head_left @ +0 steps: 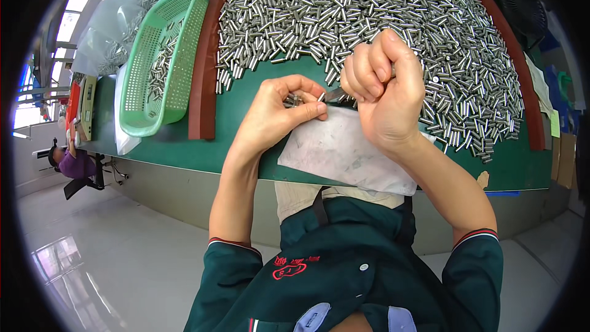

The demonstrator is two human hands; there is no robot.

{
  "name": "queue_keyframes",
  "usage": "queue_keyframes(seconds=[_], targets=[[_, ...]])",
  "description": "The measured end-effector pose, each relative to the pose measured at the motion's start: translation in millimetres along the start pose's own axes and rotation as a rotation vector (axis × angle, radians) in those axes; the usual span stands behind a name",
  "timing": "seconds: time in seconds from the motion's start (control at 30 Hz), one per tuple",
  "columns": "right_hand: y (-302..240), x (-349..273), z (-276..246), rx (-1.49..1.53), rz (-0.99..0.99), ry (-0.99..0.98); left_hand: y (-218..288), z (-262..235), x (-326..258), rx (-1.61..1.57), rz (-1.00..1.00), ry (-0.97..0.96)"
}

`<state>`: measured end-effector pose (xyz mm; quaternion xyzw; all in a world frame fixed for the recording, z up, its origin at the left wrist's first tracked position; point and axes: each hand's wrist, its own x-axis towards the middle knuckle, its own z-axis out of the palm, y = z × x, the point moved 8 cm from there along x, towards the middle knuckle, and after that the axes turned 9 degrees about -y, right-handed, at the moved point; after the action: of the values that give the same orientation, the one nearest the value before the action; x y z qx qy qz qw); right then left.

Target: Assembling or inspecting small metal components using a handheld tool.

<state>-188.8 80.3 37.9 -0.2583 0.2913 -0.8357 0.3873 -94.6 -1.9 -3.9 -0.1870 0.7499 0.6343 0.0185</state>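
Observation:
A wide heap of small shiny metal pins [369,0] covers the far part of the green table [246,160]. At the heap's near edge my left hand [261,117] is curled around several pins, with one pin [321,96] pinched between thumb and forefinger. My right hand [391,95] is closed just to the right, its fingers wrapped round a thin, flat metal tool [335,94]. The tool's end points at the pinched pin; whether they touch I cannot tell, and its handle is hidden. Beneath both hands lies a stained white cloth [347,147] near the table's front edge.
Brown-red strips [204,86] border the heap left and right. A green perforated basket [184,80] with loose pins stands at the left, beside clear bags [101,43] of metal parts. A black fan [521,6] is at the far right. Another person [77,163] sits far left.

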Motion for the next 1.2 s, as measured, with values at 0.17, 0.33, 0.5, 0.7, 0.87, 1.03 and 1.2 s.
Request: queue_keyframes(seconds=[0.17, 0.33, 0.5, 0.7, 0.87, 1.03, 1.2], targets=[[-0.8, 0.3, -0.2, -0.012, -0.008, -0.009, -0.6, -0.2, 0.0, -0.004, 0.002, -0.001], [-1.3, 0.7, -0.4, 0.003, -0.012, 0.001, -0.5, -0.1, -0.4, -0.022, -0.004, -0.001], [0.1, 0.2, 0.6, -0.009, -0.008, -0.014, 1.1, 0.6, -0.6, -0.008, 0.001, -0.009], [-0.1, 0.1, 1.0, -0.009, -0.014, -0.026, 1.7, 0.3, -0.3, 0.011, 0.017, -0.009], [-0.3, 0.4, 1.4, -0.011, -0.021, -0.026, 1.0, 0.3, -0.3, 0.005, 0.01, -0.011], [2.6, -1.3, -0.5, 0.001, -0.009, 0.011, 0.2, -1.0, -1.3, -0.047, 0.018, -0.003], [0.0, -0.1, -2.1, 0.022, -0.023, -0.003, 0.7, 0.0, -2.2, -0.086, 0.005, -0.004]])
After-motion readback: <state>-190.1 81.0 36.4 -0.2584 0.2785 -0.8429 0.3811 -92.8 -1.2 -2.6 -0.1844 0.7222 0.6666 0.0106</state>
